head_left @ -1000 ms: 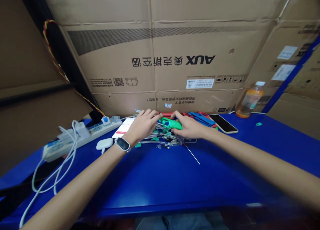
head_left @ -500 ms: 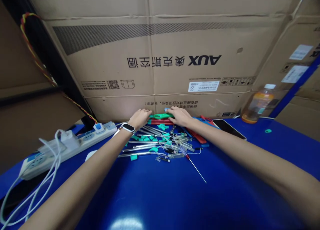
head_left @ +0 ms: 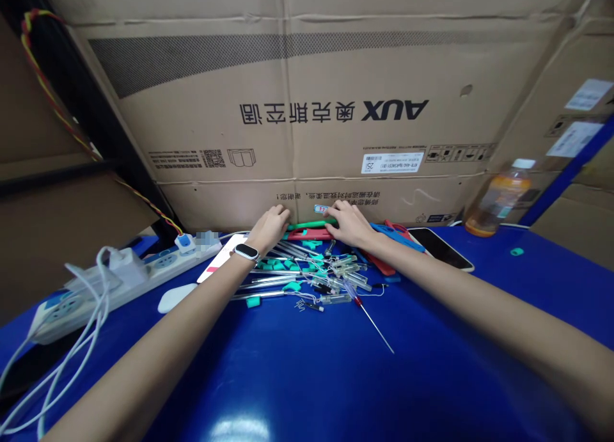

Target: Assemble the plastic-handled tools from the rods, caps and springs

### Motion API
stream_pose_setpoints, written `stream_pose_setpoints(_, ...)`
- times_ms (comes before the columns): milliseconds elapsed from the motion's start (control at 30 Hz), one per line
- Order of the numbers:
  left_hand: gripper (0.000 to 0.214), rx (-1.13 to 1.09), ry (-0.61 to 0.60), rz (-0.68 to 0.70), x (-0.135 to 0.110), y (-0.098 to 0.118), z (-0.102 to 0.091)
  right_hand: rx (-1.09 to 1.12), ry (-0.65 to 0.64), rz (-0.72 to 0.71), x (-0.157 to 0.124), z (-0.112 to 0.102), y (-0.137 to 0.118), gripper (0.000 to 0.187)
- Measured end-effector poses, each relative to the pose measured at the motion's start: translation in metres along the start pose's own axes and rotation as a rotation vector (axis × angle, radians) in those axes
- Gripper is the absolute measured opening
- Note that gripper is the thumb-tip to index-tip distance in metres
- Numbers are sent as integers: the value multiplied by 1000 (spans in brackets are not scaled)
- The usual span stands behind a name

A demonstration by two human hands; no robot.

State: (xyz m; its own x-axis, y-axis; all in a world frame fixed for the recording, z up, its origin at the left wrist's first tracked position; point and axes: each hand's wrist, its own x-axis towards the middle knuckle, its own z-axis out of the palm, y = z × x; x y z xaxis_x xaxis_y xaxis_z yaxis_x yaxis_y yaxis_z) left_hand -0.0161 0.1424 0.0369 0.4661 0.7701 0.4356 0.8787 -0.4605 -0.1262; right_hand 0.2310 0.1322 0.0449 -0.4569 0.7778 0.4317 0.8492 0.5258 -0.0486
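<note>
At the back of the table, my left hand (head_left: 269,229), with a white watch on its wrist, is closed on the left end of a slim green tool (head_left: 309,224). My right hand (head_left: 351,224) has its bent fingers on the tool's other end. What kind of tool it is I cannot make out. Just below it lie red handles (head_left: 311,235). Nearer to me spreads a pile of metal rods, teal plastic pieces (head_left: 291,286), clear tubes (head_left: 355,279) and thin wires. A screwdriver (head_left: 371,322) with a clear and red handle points toward me.
A cardboard box (head_left: 288,71) stands upright behind the table. On the left are a power strip (head_left: 158,266), white cables and a white mouse (head_left: 176,297). Blue and red handles (head_left: 398,236), a phone (head_left: 441,249) and an orange drink bottle (head_left: 501,199) are on the right.
The green tool has turned and now shows a narrower side, lying lower against the red handles. Both hands stay at its ends. The camera view has shifted slightly.
</note>
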Motion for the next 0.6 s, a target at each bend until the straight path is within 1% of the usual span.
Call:
stream_pose_setpoints(167,16,-45,42,6,-9,10,-11,78,61,45,-20,-14,0,24)
stream_pose_setpoints(333,15,-104,78,36,-21,29,-20,119,99,98,-48,-27,2,20)
stream_pose_setpoints(467,18,-160,73,114,-27,56,-24,97,100,175,-74,-35,3,20)
stream_pose_setpoints(600,16,-201,18,224,-21,90,-25,-6,55,268,-97,-41,-2,19)
